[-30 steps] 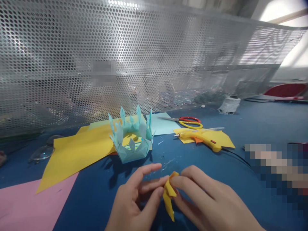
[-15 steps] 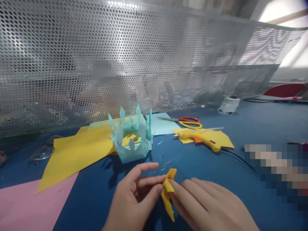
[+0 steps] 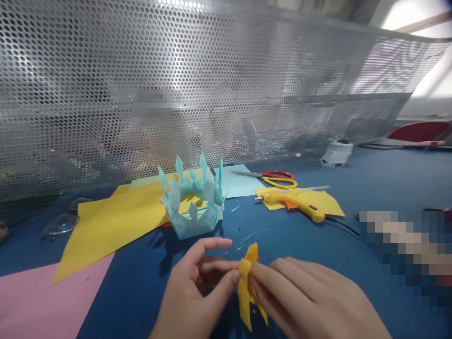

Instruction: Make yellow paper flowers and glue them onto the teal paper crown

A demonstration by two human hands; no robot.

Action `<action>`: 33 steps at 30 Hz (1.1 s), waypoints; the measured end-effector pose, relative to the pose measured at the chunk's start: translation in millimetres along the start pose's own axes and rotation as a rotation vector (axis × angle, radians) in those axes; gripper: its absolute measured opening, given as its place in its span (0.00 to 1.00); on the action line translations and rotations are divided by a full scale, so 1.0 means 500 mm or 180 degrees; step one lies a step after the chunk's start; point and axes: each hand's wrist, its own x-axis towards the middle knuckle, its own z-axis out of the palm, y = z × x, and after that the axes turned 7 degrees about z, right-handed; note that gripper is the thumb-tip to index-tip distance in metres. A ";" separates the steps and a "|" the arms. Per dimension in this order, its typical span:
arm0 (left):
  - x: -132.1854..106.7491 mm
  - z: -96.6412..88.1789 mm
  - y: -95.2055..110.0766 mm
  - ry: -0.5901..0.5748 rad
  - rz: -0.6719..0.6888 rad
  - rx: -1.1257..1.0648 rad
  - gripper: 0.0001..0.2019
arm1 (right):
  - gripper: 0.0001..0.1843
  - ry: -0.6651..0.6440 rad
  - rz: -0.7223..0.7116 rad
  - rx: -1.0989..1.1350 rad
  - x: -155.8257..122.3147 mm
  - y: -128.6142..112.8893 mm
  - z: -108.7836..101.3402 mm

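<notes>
This looks like a craft workspace, perhaps a classroom or workshop; which one cannot be told. A tall perforated metal screen (image 3: 226,94) runs along the far edge of the blue desk (image 3: 388,181), as at a shared workbench. Paper supplies lie about: a pink sheet (image 3: 52,296) at the desk's near left, a large yellow sheet (image 3: 120,221) behind it, and a pale blue sheet (image 3: 238,186) near the far edge, with scissors (image 3: 278,173) partly over it. A corded glue gun (image 3: 300,201), a folded paper crown (image 3: 197,228) and the folded yellow strip (image 3: 244,285) pinched in both hands (image 3: 197,292) also point to handicraft.
</notes>
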 end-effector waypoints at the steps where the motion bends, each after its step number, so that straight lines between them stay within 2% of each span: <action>1: -0.003 0.001 0.001 0.0018 0.0038 0.0034 0.16 | 0.20 0.0008 0.0000 -0.0007 0.002 0.000 0.001; 8: -0.019 0.008 0.006 0.0084 0.0452 0.0190 0.11 | 0.19 0.0020 0.0005 -0.0016 0.006 -0.001 0.001; 14: 0.009 -0.004 -0.005 -0.0107 -0.0020 -0.0115 0.18 | 0.15 -0.0254 -0.0165 0.0104 -0.007 0.007 -0.018; 17: 0.031 -0.013 -0.014 -0.0177 -0.0142 -0.0224 0.23 | 0.19 -0.0602 -0.0393 0.0253 -0.014 0.007 -0.022; 20: 0.038 -0.019 -0.023 -0.0199 -0.0204 -0.0331 0.26 | 0.21 -0.0774 -0.0487 0.0270 -0.018 0.004 -0.021; 25: 0.036 -0.023 -0.029 -0.0201 -0.0250 -0.0451 0.35 | 0.21 -0.0972 -0.0336 0.0326 -0.023 0.003 -0.013; 30: 0.043 -0.020 -0.021 -0.0117 -0.0263 -0.0453 0.30 | 0.22 -0.1105 -0.0342 0.0609 -0.018 0.002 -0.009; 33: 0.042 -0.017 -0.019 -0.0146 -0.0254 -0.0457 0.31 | 0.16 -0.1003 0.0195 0.1326 -0.005 0.005 -0.015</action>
